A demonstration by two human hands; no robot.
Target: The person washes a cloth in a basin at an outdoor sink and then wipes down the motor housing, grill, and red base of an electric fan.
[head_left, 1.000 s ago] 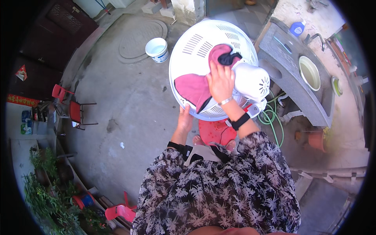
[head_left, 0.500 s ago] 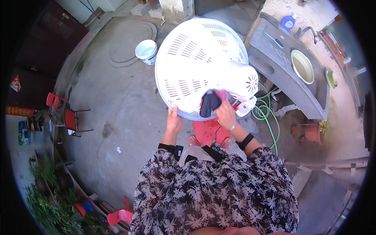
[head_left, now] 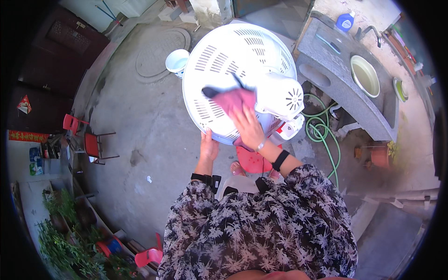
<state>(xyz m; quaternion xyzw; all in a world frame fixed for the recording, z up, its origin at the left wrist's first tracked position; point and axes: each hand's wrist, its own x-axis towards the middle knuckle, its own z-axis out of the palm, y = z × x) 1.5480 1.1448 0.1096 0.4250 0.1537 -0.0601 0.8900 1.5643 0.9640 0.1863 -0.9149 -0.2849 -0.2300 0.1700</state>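
In front of me stands a large round white appliance head [head_left: 228, 39], slotted in groups, like the back of a fan or electric heater. A vented motor bulge [head_left: 282, 95] juts from its right side. My left hand [head_left: 209, 147] holds the near rim, its thumb up against the edge. With my right hand [head_left: 248, 127] I press a pink and dark cloth [head_left: 235, 99] onto the slotted surface; the cloth is blurred by motion, and part of it hangs below the hand. Underneath, a red round base [head_left: 254, 161] shows between my feet.
A white bucket [head_left: 177, 62] stands on the concrete behind the appliance. To the right is a stone sink counter [head_left: 322, 51] with a cream basin [head_left: 365, 76], a blue bottle [head_left: 345, 21] and a brush. A green hose [head_left: 322, 130] lies coiled below. Red chairs [head_left: 93, 145] stand left.
My right hand has swept the cloth left and up from the near right edge to the middle of the slotted surface, spreading it out. My left hand keeps its hold on the rim.
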